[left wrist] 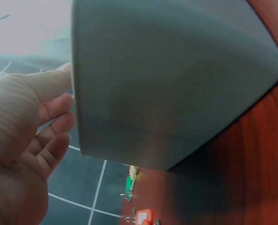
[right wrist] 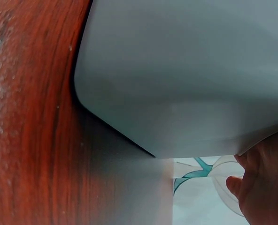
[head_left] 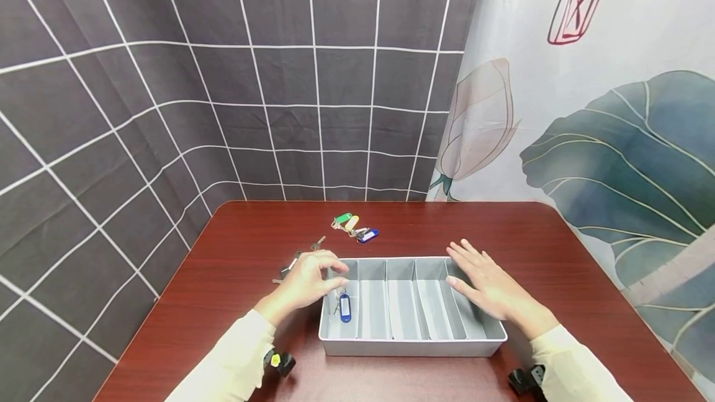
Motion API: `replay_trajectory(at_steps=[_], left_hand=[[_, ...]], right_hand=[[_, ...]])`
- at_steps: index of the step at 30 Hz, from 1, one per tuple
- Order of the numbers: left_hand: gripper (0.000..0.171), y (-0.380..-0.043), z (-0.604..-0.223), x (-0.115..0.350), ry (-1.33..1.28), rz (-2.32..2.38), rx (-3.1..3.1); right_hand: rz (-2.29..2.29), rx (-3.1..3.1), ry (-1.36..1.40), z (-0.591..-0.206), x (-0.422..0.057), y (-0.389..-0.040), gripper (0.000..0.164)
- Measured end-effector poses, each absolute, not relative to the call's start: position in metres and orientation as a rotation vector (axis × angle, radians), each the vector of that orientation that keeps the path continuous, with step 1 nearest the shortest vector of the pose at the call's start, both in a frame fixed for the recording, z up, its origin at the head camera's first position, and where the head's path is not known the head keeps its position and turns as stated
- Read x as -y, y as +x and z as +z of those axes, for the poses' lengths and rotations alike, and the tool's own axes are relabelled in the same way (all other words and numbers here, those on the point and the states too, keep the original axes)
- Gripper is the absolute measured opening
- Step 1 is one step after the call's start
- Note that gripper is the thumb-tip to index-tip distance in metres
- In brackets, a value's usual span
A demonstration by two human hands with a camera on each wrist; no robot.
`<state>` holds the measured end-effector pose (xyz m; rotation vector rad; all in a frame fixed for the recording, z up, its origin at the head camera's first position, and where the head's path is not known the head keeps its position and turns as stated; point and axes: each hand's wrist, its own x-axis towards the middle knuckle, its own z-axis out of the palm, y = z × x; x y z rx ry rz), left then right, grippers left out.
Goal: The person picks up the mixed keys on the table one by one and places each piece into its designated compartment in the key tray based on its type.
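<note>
A grey divided tray [head_left: 413, 347] with several long compartments stands on the table. In its leftmost compartment lies a key with a blue tag [head_left: 345, 308]. My left hand [head_left: 306, 281] is over the tray's left end, thumb and fingers curved but apart, with nothing seen between them. In the left wrist view the tray's side wall [left wrist: 176, 84] hides the thumb tip of the left hand [left wrist: 21, 126]. My right hand [head_left: 491, 287] lies with straight fingers over the tray's right end; the right wrist view shows part of this hand [right wrist: 261, 183] by the rim.
Behind the tray lie keys with a green tag [head_left: 343, 218], a yellow tag [head_left: 352, 223] and another blue tag [head_left: 368, 236]. More keys [head_left: 318, 243] lie beyond my left hand, partly hidden by it. An orange-red tag [left wrist: 143, 216] shows in the left wrist view.
</note>
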<state>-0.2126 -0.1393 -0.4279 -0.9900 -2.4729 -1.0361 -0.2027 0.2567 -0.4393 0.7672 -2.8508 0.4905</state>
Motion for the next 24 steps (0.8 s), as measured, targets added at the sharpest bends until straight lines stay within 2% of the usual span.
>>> replay_trajectory(at_steps=[14,24], left_hand=[[0.024,-0.237,-0.414,0.138,-0.957,-1.104,2.462],[0.023,-0.268,-0.410,0.141,-0.904,-1.058,2.503]], right_hand=[[0.492,2.860,0.766,-0.438,-0.257,-0.203,0.067],[0.484,2.847,0.766,-0.439,-0.257,-0.203,0.067]])
